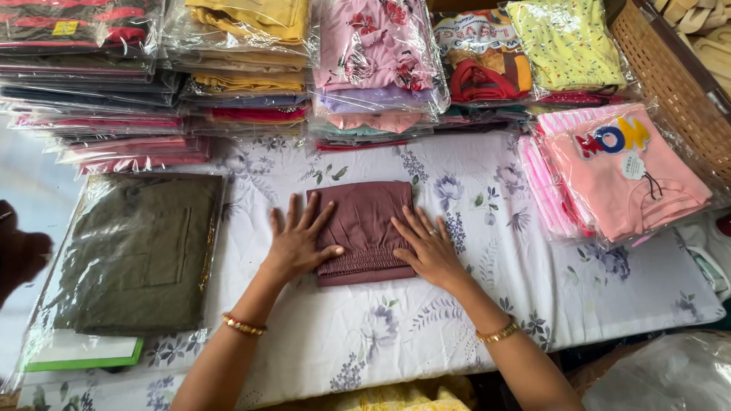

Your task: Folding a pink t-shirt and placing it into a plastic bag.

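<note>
A folded maroon garment with a gathered waistband lies in the middle of a white floral tablecloth. My left hand rests flat on its left side, fingers spread. My right hand presses flat on its right side, a ring on one finger. Both wrists wear gold bangles. Neither hand grips anything.
A bagged olive-green garment lies at the left on a green-edged board. Stacks of bagged clothes line the back. A bagged pink garment pile sits at the right, a wicker basket beyond it. A dark shape shows at the left edge.
</note>
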